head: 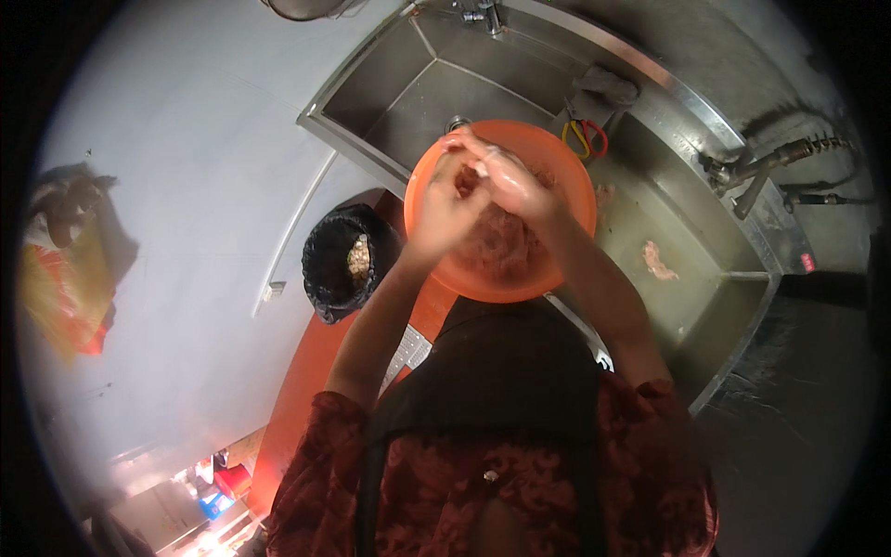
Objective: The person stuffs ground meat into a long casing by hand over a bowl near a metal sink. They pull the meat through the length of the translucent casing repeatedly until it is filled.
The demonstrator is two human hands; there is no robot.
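An orange plastic basin [501,289] rests at the sink in front of me, with pieces of raw reddish meat [505,244] in it. Over its far left part, my left hand [452,202] and my right hand [511,181] are close together. Both have their fingers bent around a piece of raw meat [466,179], pale and wet in places. How each finger lies on the piece is blurred. Scissors with one yellow and one red handle [583,138] lie just beyond the basin's right rim, on the ledge between the sink bowls.
A bin with a black liner [320,278] stands left of the basin. The right sink bowl [696,306] holds cloudy water and a loose piece of meat [656,262]. A spray tap [759,163] juts in at the right, a faucet [491,19] at the far side. A grey cloth-like item [607,85] lies behind the scissors.
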